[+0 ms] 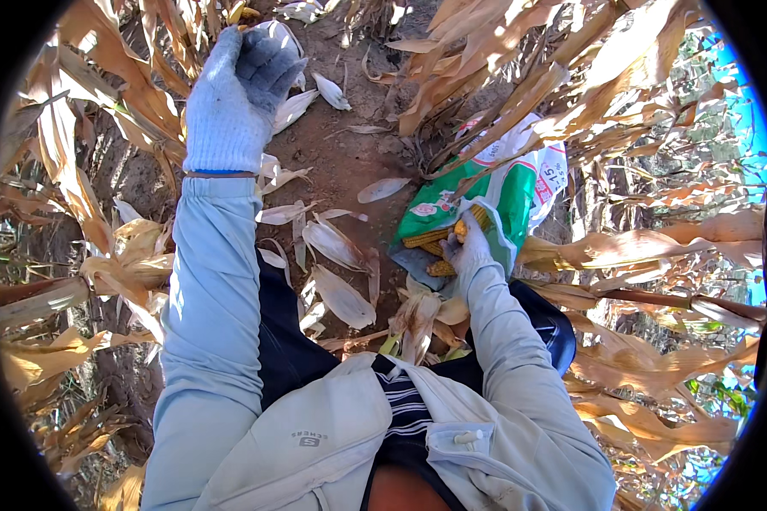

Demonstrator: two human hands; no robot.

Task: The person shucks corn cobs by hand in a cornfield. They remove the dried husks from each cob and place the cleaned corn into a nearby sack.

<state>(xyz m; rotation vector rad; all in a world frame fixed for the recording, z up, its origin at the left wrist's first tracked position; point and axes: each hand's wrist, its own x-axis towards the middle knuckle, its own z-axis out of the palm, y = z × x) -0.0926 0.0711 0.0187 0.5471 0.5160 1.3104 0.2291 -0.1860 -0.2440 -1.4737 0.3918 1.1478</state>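
My right hand (470, 252), in a grey-white glove, is at the mouth of a green and white woven sack (511, 183). Its fingers are closed on a yellow ear of corn (479, 216). Several husked ears (426, 239) lie just inside the opening, beside the hand. Far forward on the left, my left hand (240, 98) wears a white knit glove with a grey palm. Its fingers are curled among dry leaves, close to a bit of yellow corn (245, 13) and a pale husk (283, 36). What those fingers hold, if anything, is hidden.
Dry corn stalks and leaves (631, 247) crowd in on the right, some overhanging the sack. More dry stalks (77, 162) stand on the left. Loose pale husks (343, 296) litter the brown soil (341, 162) between my arms.
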